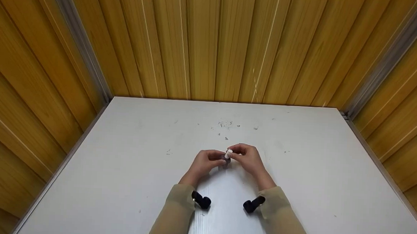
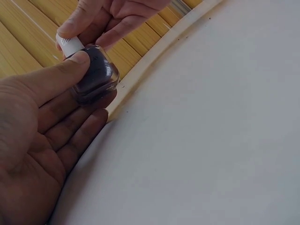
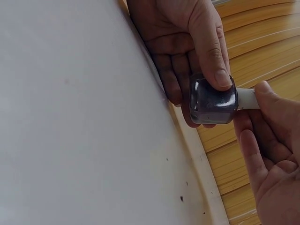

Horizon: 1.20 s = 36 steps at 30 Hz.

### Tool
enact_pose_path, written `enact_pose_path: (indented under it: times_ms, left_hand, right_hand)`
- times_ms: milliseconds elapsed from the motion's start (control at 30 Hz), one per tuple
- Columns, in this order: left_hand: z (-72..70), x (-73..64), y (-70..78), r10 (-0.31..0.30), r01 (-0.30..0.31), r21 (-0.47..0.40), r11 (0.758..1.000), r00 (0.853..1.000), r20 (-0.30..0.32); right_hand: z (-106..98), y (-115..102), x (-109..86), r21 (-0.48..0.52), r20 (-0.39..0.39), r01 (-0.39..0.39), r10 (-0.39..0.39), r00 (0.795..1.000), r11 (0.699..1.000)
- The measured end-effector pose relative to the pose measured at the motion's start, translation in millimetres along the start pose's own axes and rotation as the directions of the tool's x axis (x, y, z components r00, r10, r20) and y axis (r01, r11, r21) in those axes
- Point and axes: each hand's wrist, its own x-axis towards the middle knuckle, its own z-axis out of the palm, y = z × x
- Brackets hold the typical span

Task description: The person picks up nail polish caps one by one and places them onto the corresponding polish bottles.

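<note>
A small glass nail polish bottle [image 2: 97,77], dark purple-grey inside, has a white cap [image 3: 247,99] on its neck. My left hand [image 1: 204,162] pinches the glass body between thumb and fingers. The thumb of that hand lies on the bottle's shoulder in the left wrist view. With thumb and fingers, my right hand [image 1: 249,159] grips the white cap. Both hands meet over the middle of the table, the bottle tilted between them. Whether the cap is tight or loose on the neck cannot be seen.
The white tabletop [image 1: 120,169] carries scattered dark specks and scuff marks [image 1: 226,124] beyond the hands. Yellow wood-look panels [image 1: 205,45] stand along the back and both sides. A black wrist camera [image 1: 201,200] sits on the left sleeve, another [image 1: 254,205] on the right.
</note>
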Motion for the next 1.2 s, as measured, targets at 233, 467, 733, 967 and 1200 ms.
enact_pose_path:
  times_ms: [233, 467, 733, 967, 1200]
  left_hand:
    - [1.2, 1.1, -1.5, 0.009, -0.009, 0.015, 1.000, 1.000, -0.010]
    - [2.5, 1.4, -1.2, -0.007, 0.007, 0.017, 1.000, 1.000, -0.028]
    - [5.2, 0.4, 1.1, -0.005, 0.005, 0.012, 1.000, 0.999, -0.045]
    - [7.3, 0.7, 1.8, 0.012, -0.010, 0.042, 0.999, 0.998, -0.064]
    - [9.5, 2.1, 2.4, 0.032, -0.027, 0.062, 0.998, 0.997, -0.072]
  right_hand:
    - [-1.2, 2.4, 1.0, 0.031, 0.007, 0.013, -0.013, 1.000, 0.999]
    - [-1.5, -0.3, 0.0, 0.018, 0.003, 0.014, -0.014, 1.000, 1.000]
    - [-1.5, -0.4, 0.4, -0.013, -0.018, 0.012, -0.013, 1.000, 1.000]
    - [-1.9, -2.2, -0.7, -0.006, -0.033, 0.018, -0.018, 0.999, 1.000]
    - [-1.3, -3.1, 0.2, -0.024, -0.049, 0.030, -0.031, 0.998, 0.999]
